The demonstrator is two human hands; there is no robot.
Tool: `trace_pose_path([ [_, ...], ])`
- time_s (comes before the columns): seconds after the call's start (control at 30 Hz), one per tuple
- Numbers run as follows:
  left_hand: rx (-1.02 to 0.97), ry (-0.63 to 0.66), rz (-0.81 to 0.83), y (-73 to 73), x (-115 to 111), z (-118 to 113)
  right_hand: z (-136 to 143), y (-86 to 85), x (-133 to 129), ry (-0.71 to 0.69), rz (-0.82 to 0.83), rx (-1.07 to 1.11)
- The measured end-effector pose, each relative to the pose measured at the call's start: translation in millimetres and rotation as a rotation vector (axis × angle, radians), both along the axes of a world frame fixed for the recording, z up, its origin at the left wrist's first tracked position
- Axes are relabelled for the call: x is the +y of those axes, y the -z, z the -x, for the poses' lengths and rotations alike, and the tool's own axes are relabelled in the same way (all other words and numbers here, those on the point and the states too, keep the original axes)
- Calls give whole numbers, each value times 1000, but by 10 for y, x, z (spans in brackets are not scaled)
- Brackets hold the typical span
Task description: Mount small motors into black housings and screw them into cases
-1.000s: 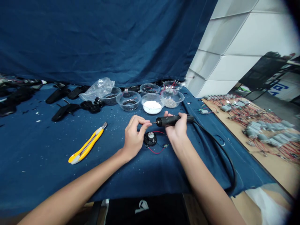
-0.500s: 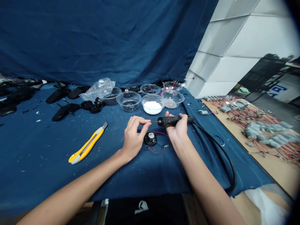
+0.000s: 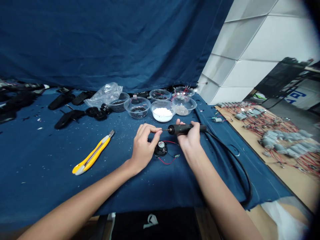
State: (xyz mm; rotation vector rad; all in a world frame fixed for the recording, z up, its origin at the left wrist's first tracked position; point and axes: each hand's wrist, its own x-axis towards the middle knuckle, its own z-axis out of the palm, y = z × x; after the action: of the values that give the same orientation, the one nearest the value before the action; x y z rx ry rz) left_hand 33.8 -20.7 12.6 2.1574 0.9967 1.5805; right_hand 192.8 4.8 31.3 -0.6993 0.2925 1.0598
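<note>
Driver (image 3: 183,129), black and corded, lies in the right hand (image 3: 189,136), whose fingers are wrapped around its body. Thumb and forefinger of the left hand (image 3: 143,145) make a narrow pinch on the tip of the thin bit (image 3: 165,130); whether a small screw is between them, I cannot tell. The step in hand appears to be preparing this tip, and the next move would call for good alignment and a steady wrist. Just below the pinch, the round black part (image 3: 160,150) with red wires (image 3: 167,163) lies on the blue cloth (image 3: 117,190). Farther out are a yellow cutter (image 3: 93,156) at left, clear bowls (image 3: 162,119) behind, wired grey motors (image 3: 272,146) at right, and a white panelled wall (image 3: 232,73).
</note>
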Motion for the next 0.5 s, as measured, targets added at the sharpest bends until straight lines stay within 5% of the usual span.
trace_pose_path([
  [0.5, 87, -12, -13, -88, 28, 49, -4, -5, -15, 33, 7, -50],
])
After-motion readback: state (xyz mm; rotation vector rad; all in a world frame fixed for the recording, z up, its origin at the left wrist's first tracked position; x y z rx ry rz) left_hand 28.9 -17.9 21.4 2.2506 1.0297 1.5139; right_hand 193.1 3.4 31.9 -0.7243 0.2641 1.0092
